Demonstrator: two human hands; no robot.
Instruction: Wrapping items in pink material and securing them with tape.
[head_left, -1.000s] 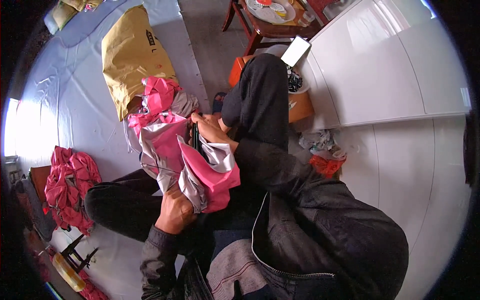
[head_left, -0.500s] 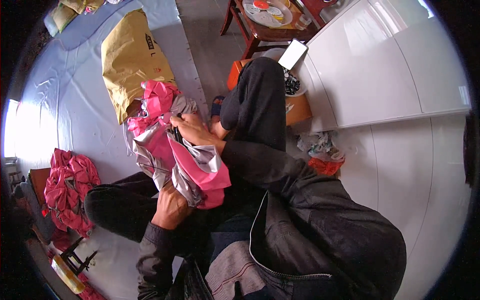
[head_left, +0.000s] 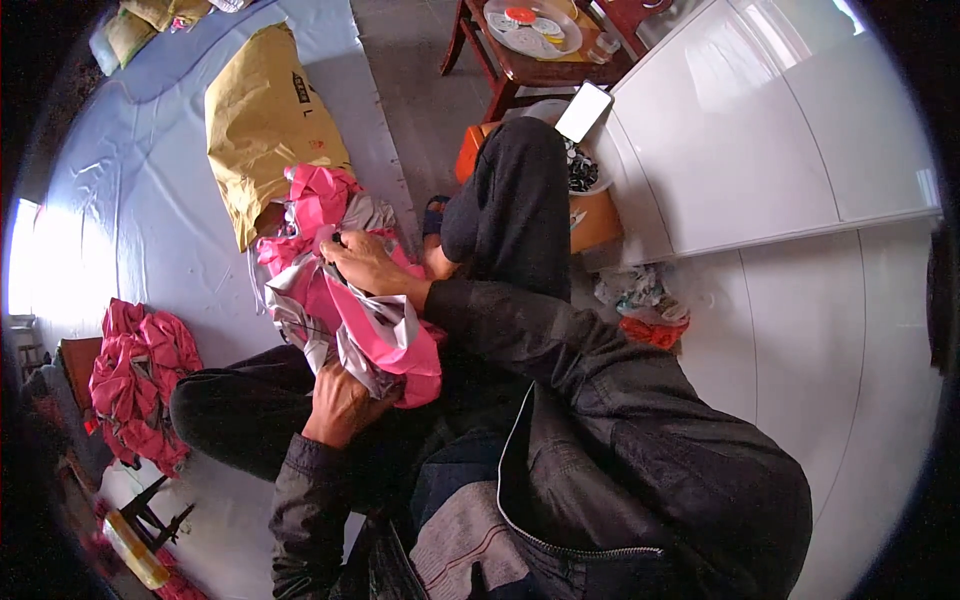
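Note:
A heap of pink fabric with a silvery-grey reverse side lies bunched over my lap. My left hand grips its near edge, with the fingers partly hidden under the folds. Over the upper part of the heap, my right hand is closed. A small black piece shows at its fingertips, too small to make out. The far end of the fabric rests against the mouth of a large yellow-brown sack.
Another crumpled pink heap lies at the left. On the right, a white tub of small black pieces stands under a white phone-like slab. Beyond it is a wooden chair bearing a plate. A white panelled surface fills the right.
My right hand has shifted slightly left and away from me, with the black piece at its fingertips. The near fabric fold has drawn a little to the left. My left hand keeps its hold.

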